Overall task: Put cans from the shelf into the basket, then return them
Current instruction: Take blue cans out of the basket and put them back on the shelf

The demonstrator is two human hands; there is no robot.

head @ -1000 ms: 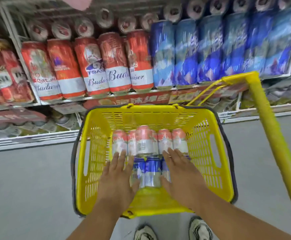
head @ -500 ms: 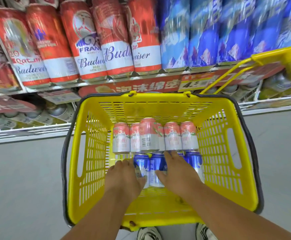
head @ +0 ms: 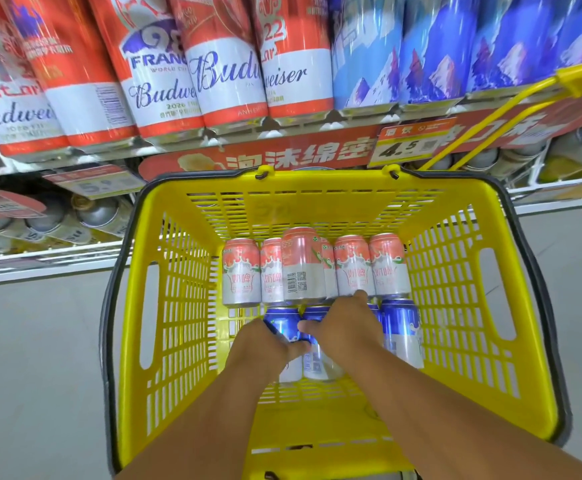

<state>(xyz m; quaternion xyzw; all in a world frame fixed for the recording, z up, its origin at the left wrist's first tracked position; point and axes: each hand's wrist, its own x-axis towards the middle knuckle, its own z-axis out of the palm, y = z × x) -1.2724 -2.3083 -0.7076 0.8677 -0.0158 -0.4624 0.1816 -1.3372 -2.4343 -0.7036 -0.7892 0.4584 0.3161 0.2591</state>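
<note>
The head view looks down into a yellow basket (head: 462, 341) that stands on the grey floor (head: 33, 358) in front of a shelf (head: 282, 133) of tall red cans (head: 227, 71) and blue cans (head: 431, 50). Inside the basket, at 12 o'clock, a row of pink-and-white cans (head: 353, 268) lies side by side, and one can (head: 301, 268) of the same kind rests on top of this row. Toward 6 o'clock from them lies a second row of blue-and-white cans (head: 402, 330).

Both hands are down in the basket. The left hand (head: 265, 344) curls over the blue-and-white can at about 9 o'clock of that row, with the thumb touching the next can; I cannot tell if the fingers really close around it. The right hand (head: 346, 327) lies spread and flat over the middle cans, and its fingertips (head: 360, 296) reach the lower ends of the pink-and-white row; it seems to cover the cans, not to clasp one.

In my judgement the basket is already filled, and this is either the last arranging of the cans or the beginning of the return step. The next move calls for each hand to close fully around one can, lift it clear of its neighbours without rolling them, and carry it toward 12 o'clock, up to the shelf.
</note>
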